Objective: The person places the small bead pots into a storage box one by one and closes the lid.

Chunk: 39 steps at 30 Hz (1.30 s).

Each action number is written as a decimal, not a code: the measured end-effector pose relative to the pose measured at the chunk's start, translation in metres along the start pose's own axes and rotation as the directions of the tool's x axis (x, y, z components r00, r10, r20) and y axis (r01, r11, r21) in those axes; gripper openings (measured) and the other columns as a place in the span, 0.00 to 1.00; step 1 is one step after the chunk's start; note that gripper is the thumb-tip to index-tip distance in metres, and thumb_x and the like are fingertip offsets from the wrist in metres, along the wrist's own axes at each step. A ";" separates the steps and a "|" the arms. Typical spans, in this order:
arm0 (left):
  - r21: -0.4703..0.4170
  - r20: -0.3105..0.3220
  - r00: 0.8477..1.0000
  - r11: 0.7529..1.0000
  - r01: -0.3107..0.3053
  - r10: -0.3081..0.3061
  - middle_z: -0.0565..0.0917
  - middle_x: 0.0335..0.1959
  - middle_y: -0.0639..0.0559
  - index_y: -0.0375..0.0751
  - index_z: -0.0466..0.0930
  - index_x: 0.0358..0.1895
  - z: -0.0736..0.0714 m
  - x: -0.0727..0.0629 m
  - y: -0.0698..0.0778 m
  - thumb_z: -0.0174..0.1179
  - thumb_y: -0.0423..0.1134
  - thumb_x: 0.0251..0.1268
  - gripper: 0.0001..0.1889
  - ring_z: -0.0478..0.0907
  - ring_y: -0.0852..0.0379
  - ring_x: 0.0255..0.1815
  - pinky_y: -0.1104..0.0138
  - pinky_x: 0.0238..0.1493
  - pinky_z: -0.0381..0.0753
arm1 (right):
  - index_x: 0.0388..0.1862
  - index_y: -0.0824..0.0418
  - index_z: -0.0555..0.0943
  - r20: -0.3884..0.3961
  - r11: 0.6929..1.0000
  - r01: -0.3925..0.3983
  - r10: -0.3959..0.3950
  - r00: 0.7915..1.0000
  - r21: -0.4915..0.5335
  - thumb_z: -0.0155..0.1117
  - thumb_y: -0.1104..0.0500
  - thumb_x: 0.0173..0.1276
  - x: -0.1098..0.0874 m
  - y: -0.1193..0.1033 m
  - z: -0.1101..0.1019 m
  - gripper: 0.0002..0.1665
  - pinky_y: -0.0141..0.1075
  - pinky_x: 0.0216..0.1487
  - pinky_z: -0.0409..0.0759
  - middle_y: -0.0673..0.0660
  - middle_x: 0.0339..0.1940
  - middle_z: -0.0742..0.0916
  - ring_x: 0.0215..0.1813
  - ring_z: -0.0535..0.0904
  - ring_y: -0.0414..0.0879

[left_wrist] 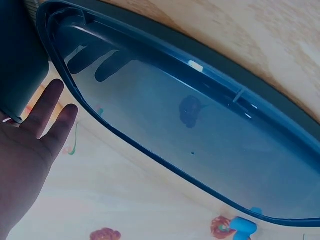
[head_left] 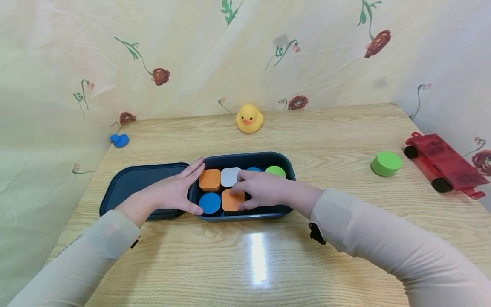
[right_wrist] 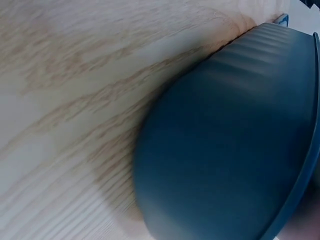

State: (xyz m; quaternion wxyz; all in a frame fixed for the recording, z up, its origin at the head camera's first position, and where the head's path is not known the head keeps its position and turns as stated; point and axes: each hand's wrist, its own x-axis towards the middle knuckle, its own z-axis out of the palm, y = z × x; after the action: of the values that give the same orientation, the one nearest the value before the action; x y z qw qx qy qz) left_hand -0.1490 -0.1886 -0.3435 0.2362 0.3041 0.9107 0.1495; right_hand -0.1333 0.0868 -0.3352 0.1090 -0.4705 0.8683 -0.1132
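Note:
A dark blue box (head_left: pixel 264 159) holds several blocks in two rows. My left hand (head_left: pixel 173 192) lies with straight, spread fingers against the box's left end, thumb at the front rim. Inside, my right hand (head_left: pixel 264 190) pinches an orange rounded-square block (head_left: pixel 230 201) in the front row. Left of that block is a blue round block (head_left: pixel 209 203). Behind are another orange block (head_left: pixel 209 179), a white block (head_left: pixel 229 176), a partly covered blue one (head_left: pixel 254 169) and a green round one (head_left: pixel 275 171). In the right wrist view the box wall (right_wrist: pixel 225 140) hides most of the hand.
Left of the box lies its dark lid (head_left: pixel 140 187), glossy in the left wrist view. A yellow duck (head_left: pixel 249 119) sits behind the box, a small blue duck (head_left: pixel 119 140) at back left. To the right are a green round block (head_left: pixel 386 164) and a red toy cart (head_left: pixel 445 162).

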 end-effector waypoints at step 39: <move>0.011 0.004 1.000 1.000 0.009 -0.009 0.27 0.75 0.56 0.47 0.31 0.75 0.003 -0.001 0.000 0.62 0.71 0.44 0.64 0.46 0.43 0.73 0.51 0.58 0.68 | 0.62 0.61 0.74 -0.078 0.872 -0.442 0.466 0.881 0.213 0.67 0.45 0.61 -0.146 0.093 -0.060 0.35 0.51 0.48 0.74 0.63 0.55 0.76 0.49 0.75 0.58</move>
State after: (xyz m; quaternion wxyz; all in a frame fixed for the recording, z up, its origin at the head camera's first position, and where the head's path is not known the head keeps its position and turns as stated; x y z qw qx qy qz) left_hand -0.1462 -0.1888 -0.3454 0.2369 0.3016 0.9124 0.1430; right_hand -0.1469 0.2649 -0.2939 0.1212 -0.2325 0.9449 -0.1959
